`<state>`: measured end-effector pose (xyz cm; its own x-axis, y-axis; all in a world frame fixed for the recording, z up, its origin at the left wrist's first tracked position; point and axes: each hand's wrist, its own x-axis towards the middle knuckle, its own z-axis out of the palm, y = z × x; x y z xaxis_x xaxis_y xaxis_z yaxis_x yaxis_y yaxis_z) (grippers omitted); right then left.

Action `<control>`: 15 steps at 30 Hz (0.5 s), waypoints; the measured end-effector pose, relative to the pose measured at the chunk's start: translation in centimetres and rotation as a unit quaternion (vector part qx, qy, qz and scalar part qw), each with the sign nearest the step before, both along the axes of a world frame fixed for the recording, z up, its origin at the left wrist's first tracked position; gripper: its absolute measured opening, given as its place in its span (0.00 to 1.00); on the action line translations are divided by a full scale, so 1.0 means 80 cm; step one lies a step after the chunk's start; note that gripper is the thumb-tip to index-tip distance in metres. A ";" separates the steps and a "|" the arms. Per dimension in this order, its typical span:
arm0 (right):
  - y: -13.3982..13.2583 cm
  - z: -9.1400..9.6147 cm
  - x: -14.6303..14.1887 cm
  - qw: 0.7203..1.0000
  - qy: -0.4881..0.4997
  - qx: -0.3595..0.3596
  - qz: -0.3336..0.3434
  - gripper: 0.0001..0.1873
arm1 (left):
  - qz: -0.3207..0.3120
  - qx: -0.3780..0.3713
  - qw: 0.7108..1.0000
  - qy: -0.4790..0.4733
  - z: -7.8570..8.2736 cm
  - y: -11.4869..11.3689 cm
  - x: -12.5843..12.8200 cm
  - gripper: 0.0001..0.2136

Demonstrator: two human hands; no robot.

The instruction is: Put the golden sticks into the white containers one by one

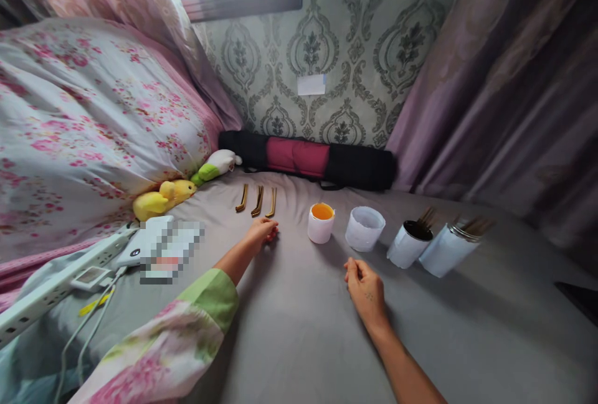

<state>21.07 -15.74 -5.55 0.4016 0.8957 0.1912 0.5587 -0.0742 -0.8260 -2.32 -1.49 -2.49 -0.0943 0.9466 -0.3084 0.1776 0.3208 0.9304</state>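
My left hand (262, 230) rests on the grey sheet with its fingers curled in, just below three bent gold straws (257, 200) lying side by side. My right hand (365, 292) lies knuckles up on the sheet, fingers curled, in front of a translucent empty cup (365, 228). Whether either hand holds anything is hidden. A white cup with an orange inside (321, 222) stands between the hands. Further right, a white cup (411, 242) and a white-wrapped jar (448, 247) lean with several thin sticks in them.
A floral quilt (84, 117) piles up at left, with a yellow plush toy (161, 200) and a green-white plush (215, 165) at its edge. A power strip (56, 286) with cables lies at front left. A black and red roll (308, 160) lies along the wall.
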 end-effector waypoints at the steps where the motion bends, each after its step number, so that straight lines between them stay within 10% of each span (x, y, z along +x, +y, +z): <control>1: 0.000 0.000 0.000 1.000 -0.004 0.000 -0.002 0.24 | 0.002 0.008 1.000 0.025 0.000 0.004 -0.001 0.03; 15: -0.001 0.001 0.000 1.000 -0.026 0.008 0.006 0.23 | -0.026 0.101 0.932 0.347 0.024 0.050 -0.014 0.08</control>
